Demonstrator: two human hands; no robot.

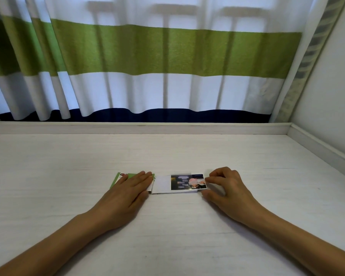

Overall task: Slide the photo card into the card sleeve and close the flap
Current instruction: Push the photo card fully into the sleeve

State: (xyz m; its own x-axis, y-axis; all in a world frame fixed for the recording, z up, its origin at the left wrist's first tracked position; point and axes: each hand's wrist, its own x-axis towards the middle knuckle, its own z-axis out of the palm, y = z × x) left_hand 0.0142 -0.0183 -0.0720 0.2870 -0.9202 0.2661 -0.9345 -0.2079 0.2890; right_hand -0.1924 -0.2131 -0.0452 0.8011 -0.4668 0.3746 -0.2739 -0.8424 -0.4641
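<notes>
A small card sleeve booklet (161, 184) lies open on the white table, its green flap (116, 181) folded out to the left. My left hand (130, 189) rests flat on that green flap, fingers together, pressing it down. A dark photo card (187, 182) lies across the right half of the sleeve. Whether it sits inside a pocket or on top, I cannot tell. My right hand (225, 186) pinches the card's right edge between thumb and fingertips.
The white wood-grain table (167, 236) ends in a raised ledge (139, 127) at the back and along the right side. A white, green and navy striped curtain (147, 56) hangs behind the ledge. A white wall (331, 86) stands at the right.
</notes>
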